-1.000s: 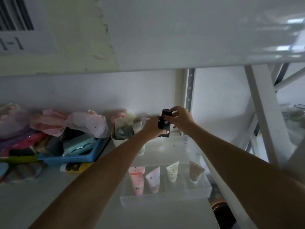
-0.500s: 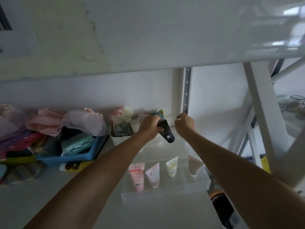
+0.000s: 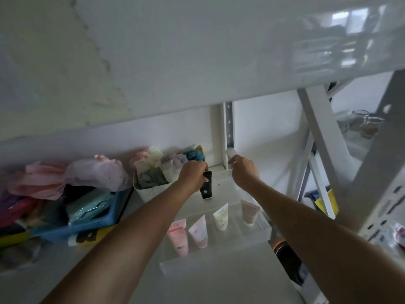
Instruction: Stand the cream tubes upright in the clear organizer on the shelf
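A clear organizer (image 3: 219, 258) sits on the white shelf. Several cream tubes stand in its front row: a pink tube (image 3: 178, 236), a pale pink tube (image 3: 199, 231), a white tube (image 3: 221, 216) and a beige tube (image 3: 249, 212). My left hand (image 3: 192, 175) grips the top of a black tube (image 3: 207, 186), which hangs nearly upright over the organizer's back part. My right hand (image 3: 242, 171) rests on the organizer's back right rim with fingers curled; I cannot tell whether it grips the rim.
A white bin of cloth items (image 3: 153, 191) stands just left of the black tube. A blue basket (image 3: 92, 222) full of packets lies farther left. The upper shelf (image 3: 197, 51) overhangs close above. A white upright post (image 3: 228, 132) stands behind my right hand.
My right hand let go of the black tube and moved to the organizer's back rim. My left hand turned the black tube from tilted to nearly upright and lowered it.
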